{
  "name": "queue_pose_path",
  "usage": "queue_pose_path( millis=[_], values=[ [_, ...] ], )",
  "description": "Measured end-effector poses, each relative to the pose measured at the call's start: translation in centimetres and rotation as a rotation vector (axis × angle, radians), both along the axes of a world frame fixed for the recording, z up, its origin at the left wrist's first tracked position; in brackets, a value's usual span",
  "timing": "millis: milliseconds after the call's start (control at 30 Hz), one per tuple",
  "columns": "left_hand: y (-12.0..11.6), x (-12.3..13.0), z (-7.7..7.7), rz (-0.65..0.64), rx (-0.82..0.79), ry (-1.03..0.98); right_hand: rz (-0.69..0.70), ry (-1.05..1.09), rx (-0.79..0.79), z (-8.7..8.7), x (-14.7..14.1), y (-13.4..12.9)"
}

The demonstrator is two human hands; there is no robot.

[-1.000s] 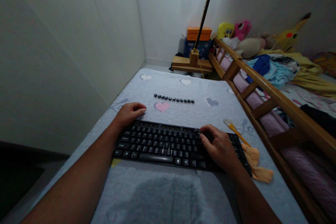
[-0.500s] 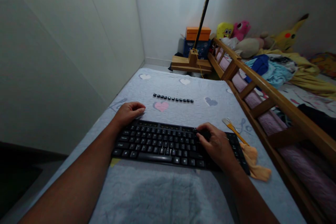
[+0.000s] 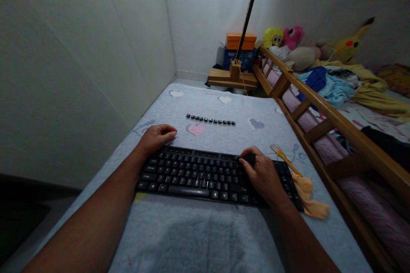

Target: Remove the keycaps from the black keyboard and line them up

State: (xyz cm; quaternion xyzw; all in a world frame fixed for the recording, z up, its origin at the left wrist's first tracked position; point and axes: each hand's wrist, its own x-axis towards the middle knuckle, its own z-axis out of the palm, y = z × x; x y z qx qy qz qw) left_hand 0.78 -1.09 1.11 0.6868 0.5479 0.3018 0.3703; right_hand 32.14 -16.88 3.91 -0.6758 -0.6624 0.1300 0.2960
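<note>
I see a black keyboard [image 3: 198, 175] lying flat across the lower centre of the frame, space bar toward the bottom edge, light-marked keys, its far row looking recessed. Nearer mid-frame, I've small black keycaps [image 3: 210, 120] spaced evenly in one slightly slanting line.

Left hand [image 3: 158, 138]: fingers [image 3: 167, 127] loosely curled. Right hand [image 3: 263, 172]: thumb [image 3: 247, 166] near forefinger [image 3: 248, 150]. Forearms [image 3: 92, 204] stretched forward.
</note>
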Motion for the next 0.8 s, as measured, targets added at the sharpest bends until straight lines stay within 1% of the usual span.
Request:
queue_pose_path(
  millis=[200, 500, 700, 800],
  values=[
    [-0.1, 0.0, 0.2, -0.008, 0.010, 0.008, 0.033, 0.008, -0.037, 0.3, 0.3, 0.6],
    [0.1, -0.1, -0.1, -0.018, 0.016, 0.005, -0.014, 0.064, -0.130, 1.3, 1.0, 1.8],
    [0.1, -0.2, -0.2, -0.015, 0.008, 0.019, 0.005, 0.080, -0.212, 1.8, 2.0, 2.7],
    [0.4, -0.4, -0.3, -0.021, -0.001, 0.034, 0.002, 0.094, -0.214, 1.8, 2.0, 2.7]
  ],
)
